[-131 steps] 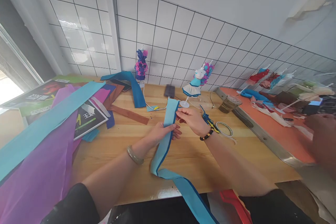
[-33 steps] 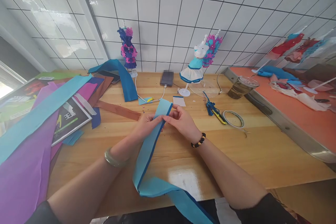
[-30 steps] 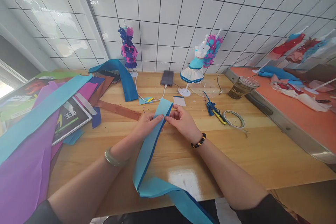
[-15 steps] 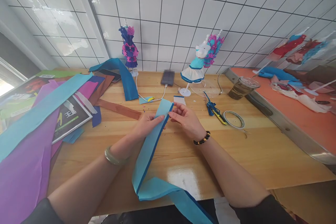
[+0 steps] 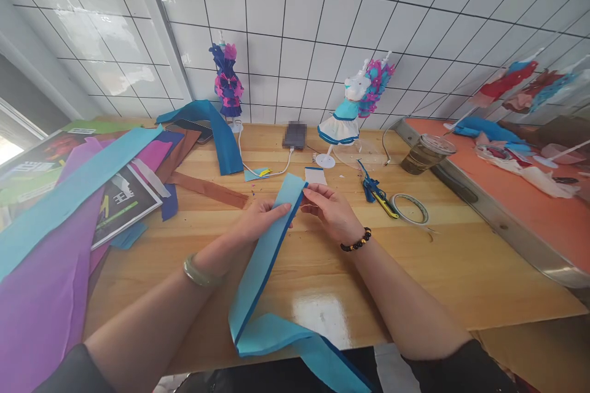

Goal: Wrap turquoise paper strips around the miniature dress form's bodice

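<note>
A long light blue paper strip (image 5: pixel 262 264) with a dark blue edge runs from the middle of the wooden table (image 5: pixel 461 264) down over its near edge. My left hand (image 5: pixel 260 221) lies on the strip's upper part, fingers pressed on it and thumb under it. My right hand (image 5: pixel 329 209) pinches the strip's right edge near its top end. A small white card (image 5: pixel 316 175) lies just beyond the strip's end.
Purple, blue and brown paper sheets (image 5: pixel 55 239) and printed booklets (image 5: pixel 120 202) cover the left. Two small dress figures (image 5: pixel 225 83) (image 5: pixel 343 123) stand by the tiled wall. A cutter (image 5: pixel 375 193), tape roll (image 5: pixel 410 209) and plastic cup (image 5: pixel 421 153) sit right, beside an orange table (image 5: pixel 530 209).
The strip's top end has slid a little away from me. My right hand has shifted from beside my left hand to the strip's right edge near the top.
</note>
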`<state>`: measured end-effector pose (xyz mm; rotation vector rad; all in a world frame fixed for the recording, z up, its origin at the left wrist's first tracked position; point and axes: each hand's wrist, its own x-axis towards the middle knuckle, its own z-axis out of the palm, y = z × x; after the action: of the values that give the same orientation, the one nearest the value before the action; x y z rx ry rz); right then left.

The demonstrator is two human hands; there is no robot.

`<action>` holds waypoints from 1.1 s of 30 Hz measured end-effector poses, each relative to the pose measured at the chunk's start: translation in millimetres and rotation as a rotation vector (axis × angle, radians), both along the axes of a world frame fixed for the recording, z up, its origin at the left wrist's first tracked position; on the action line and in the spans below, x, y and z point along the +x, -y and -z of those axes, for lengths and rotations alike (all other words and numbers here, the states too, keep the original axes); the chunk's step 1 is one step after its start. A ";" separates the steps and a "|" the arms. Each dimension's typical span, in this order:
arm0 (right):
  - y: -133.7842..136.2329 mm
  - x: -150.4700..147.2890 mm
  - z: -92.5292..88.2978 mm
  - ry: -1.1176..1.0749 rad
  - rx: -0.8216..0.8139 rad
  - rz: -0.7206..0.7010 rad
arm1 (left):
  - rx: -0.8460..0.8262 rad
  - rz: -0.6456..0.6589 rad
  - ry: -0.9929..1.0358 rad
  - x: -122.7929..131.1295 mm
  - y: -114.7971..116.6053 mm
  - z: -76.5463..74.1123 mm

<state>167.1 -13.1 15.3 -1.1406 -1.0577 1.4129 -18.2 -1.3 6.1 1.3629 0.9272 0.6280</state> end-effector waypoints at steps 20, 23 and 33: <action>1.0 -2.6 -2.7 -0.004 -0.017 0.007 | 0.152 0.122 -0.115 -2.1 -0.4 -1.1; 1.7 -4.1 -3.2 0.005 -0.018 -0.026 | 0.127 0.114 -0.098 -2.9 -1.3 0.1; -8.0 4.0 4.3 0.011 0.122 0.151 | 0.109 0.179 -0.135 -4.7 -1.1 -6.2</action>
<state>171.1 -5.1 11.0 -1.1160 -1.0289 1.2098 -22.9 -0.2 12.3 1.5822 0.8763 0.4598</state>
